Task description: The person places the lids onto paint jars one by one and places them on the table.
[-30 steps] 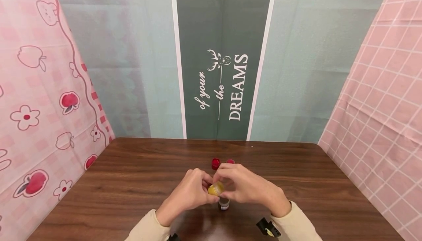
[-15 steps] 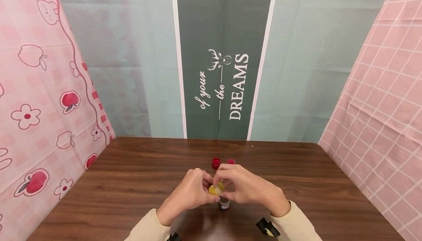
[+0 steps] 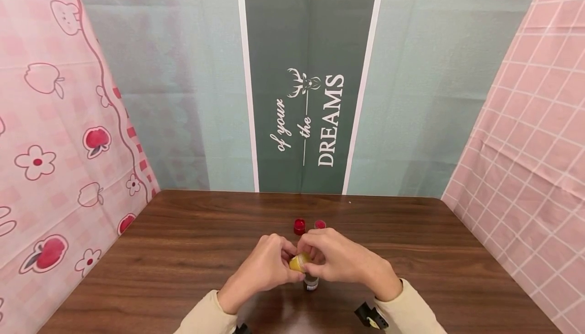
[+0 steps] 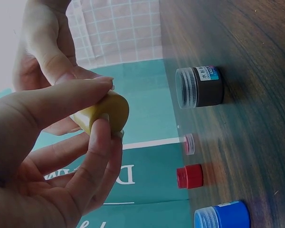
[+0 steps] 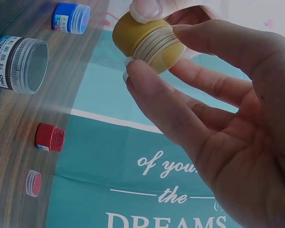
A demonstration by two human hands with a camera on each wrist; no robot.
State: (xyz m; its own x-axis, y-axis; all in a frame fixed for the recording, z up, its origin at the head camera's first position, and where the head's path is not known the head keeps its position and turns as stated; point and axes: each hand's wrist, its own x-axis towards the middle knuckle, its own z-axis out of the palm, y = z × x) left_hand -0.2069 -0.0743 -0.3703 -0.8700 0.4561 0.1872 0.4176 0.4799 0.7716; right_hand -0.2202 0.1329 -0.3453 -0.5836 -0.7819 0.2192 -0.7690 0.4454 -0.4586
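A small yellow paint jar [image 5: 133,35] with a clear ridged lid [image 5: 156,46] is held tilted above the table. My left hand [image 3: 267,264] grips the jar's yellow body between thumb and fingers. Opposite it, my right hand [image 3: 340,259] pinches the lid's ridged edge with thumb and fingertips. In the left wrist view, the round yellow base faces the camera. Below the hands, a dark paint jar [image 4: 210,86] with a clear lid stands on the table, its top partly covered by the hands in the head view.
Beyond the hands stand an uncovered red paint jar [image 3: 299,227] and, to its right, a clear lid with red inside [image 3: 320,224]. A blue jar [image 4: 232,216] with its lid on stands at the left, hidden in the head view. Fabric hangs around the wooden table [image 3: 205,222].
My right thumb and fingers have shifted round the lid, with the thumb now further over it. The left hand and the jar stay almost in place.
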